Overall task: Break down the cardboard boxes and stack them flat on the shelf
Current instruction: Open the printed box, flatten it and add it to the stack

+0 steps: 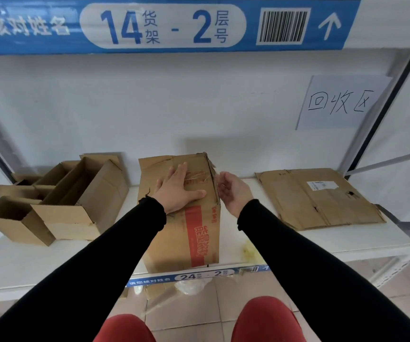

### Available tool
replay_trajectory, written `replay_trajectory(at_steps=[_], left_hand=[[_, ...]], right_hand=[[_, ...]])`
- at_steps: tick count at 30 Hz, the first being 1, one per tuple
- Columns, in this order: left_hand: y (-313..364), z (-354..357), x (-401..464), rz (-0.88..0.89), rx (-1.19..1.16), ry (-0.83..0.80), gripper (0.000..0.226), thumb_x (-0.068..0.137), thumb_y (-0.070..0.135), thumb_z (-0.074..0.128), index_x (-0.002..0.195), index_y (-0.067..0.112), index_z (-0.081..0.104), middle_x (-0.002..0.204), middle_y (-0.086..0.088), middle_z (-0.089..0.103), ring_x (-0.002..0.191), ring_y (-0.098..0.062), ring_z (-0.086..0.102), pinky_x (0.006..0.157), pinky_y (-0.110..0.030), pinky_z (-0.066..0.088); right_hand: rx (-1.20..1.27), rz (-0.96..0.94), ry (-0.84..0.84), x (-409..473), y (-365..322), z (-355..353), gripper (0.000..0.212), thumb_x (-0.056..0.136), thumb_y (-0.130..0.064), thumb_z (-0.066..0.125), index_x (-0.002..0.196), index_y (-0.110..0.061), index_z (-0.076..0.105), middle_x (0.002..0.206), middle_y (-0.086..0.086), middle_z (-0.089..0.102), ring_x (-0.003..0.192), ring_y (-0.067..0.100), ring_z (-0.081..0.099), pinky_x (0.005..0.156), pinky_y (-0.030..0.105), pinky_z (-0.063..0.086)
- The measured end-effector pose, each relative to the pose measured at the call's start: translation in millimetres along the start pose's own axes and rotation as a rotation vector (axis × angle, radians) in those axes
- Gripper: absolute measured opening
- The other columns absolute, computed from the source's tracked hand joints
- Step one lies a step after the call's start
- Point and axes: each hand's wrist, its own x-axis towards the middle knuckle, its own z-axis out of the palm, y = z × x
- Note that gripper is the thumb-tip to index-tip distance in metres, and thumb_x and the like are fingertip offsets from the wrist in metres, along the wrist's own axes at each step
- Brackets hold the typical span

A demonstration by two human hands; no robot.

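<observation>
Fingers of the left hand (178, 190) lie straight and spread, palm flat on the top face of the closed box (181, 218), thumb pointing toward the right edge; nothing is gripped. Right hand (233, 192) is held just beside the box's upper right edge, palm turned inward, fingers loosely curled near the torn corner; whether the fingertips touch the cardboard cannot be told, and no hold is evident. Both forearms are in black sleeves.

The closed box stands upright at the middle of the white shelf (322, 240), its front reaching the shelf's front edge. Its top is creased and torn, and a red band with printed characters runs down the face toward the camera.

To its left, well apart, stand open boxes (75, 201) with flaps up, grouped touching one another. To its right lies flattened cardboard (320, 197), flat on the shelf, bearing a white shipping label.

A handwritten paper sign (339, 102) is fixed to the wall behind, above the flattened piece. A blue shelf label (159, 25) marked 14 and 2 spans the tier above; a smaller blue strip (199, 276) runs along this shelf's front edge. Red-clad knees and tiled floor show below.
</observation>
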Motion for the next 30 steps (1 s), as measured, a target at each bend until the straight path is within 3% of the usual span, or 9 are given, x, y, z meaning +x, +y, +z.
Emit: replay_trajectory(at_steps=[4,8,13,16,18,22,25,28,30], left_hand=[[0,0,1,-0.001,0.069,-0.025,0.099,0.086,0.069,0.058,0.161,0.032,0.004,0.169,0.006,-0.002,0.154,-0.014,-0.010,0.123,-0.046,-0.006],[4,-2,-3,-0.003,0.084,-0.055,0.090,0.089,0.068,0.054,0.160,0.036,0.010,0.169,0.004,-0.005,0.154,-0.016,-0.012,0.123,-0.049,-0.007],[13,-13,-13,-0.028,-0.011,-0.034,0.074,0.093,0.072,0.041,0.157,0.044,0.020,0.169,0.003,-0.003,0.154,-0.019,-0.016,0.122,-0.054,-0.007],[17,-27,-16,-0.021,-0.166,0.068,0.087,0.081,0.088,0.039,0.156,0.044,0.026,0.167,0.013,0.011,0.155,-0.016,-0.002,0.123,-0.053,0.003],[11,-36,-16,0.012,-0.405,0.090,0.089,0.072,0.092,0.050,0.150,0.051,0.033,0.161,0.016,0.028,0.151,-0.016,0.023,0.121,-0.052,0.023],[-8,-40,-38,0.119,-0.798,0.102,0.063,0.089,0.048,0.069,0.143,0.057,0.038,0.144,0.008,0.053,0.127,-0.013,0.057,0.102,-0.041,0.050],[-34,-28,-60,0.092,-0.909,0.185,0.079,0.097,0.018,0.063,0.149,0.055,0.018,0.139,0.015,0.054,0.118,0.000,0.061,0.090,-0.025,0.055],[-65,-16,-71,-0.072,-0.885,0.217,0.095,0.100,0.012,0.060,0.154,0.051,-0.008,0.152,0.004,0.044,0.125,-0.006,0.057,0.094,-0.023,0.053],[-79,-13,-72,-0.150,-0.814,0.195,0.082,0.101,0.016,0.057,0.155,0.050,0.005,0.149,-0.004,0.049,0.124,-0.013,0.058,0.095,-0.027,0.054]], right_hand=[[0.248,0.038,0.024,-8,22,-5,0.015,0.104,-0.015,0.052,0.106,-0.006,0.064,0.087,0.008,0.073,0.074,0.016,0.068,0.086,0.030,0.056],[0.354,0.068,0.125,-14,31,-6,0.016,0.104,-0.014,0.052,0.094,-0.007,0.062,0.080,0.008,0.071,0.063,0.017,0.066,0.079,0.032,0.055],[0.280,-0.016,0.036,-27,22,11,0.013,0.104,-0.019,0.051,0.105,-0.008,0.059,0.092,0.009,0.076,0.080,0.019,0.070,0.082,0.028,0.057],[0.209,-0.094,-0.029,-38,4,38,0.015,0.105,-0.019,0.050,0.103,-0.009,0.060,0.091,0.010,0.072,0.083,0.019,0.069,0.087,0.029,0.058],[0.074,-0.166,-0.092,-45,-7,58,0.015,0.105,-0.018,0.050,0.103,-0.008,0.062,0.098,0.012,0.071,0.087,0.019,0.069,0.086,0.028,0.058],[-0.268,-0.254,-0.236,-59,-12,91,0.015,0.105,-0.017,0.050,0.112,-0.009,0.061,0.101,0.013,0.074,0.095,0.021,0.070,0.091,0.031,0.058],[-0.554,-0.303,-0.305,-58,13,109,0.009,0.103,-0.019,0.052,0.101,-0.017,0.061,0.104,0.010,0.071,0.096,0.023,0.070,0.090,0.036,0.056],[-0.782,-0.249,-0.356,-49,55,117,0.018,0.100,-0.026,0.054,0.111,-0.015,0.062,0.112,0.009,0.070,0.105,0.028,0.068,0.098,0.045,0.054],[-0.834,-0.169,-0.351,-42,79,121,0.033,0.101,-0.028,0.055,0.130,-0.012,0.058,0.125,0.004,0.065,0.113,0.024,0.064,0.104,0.045,0.051]])
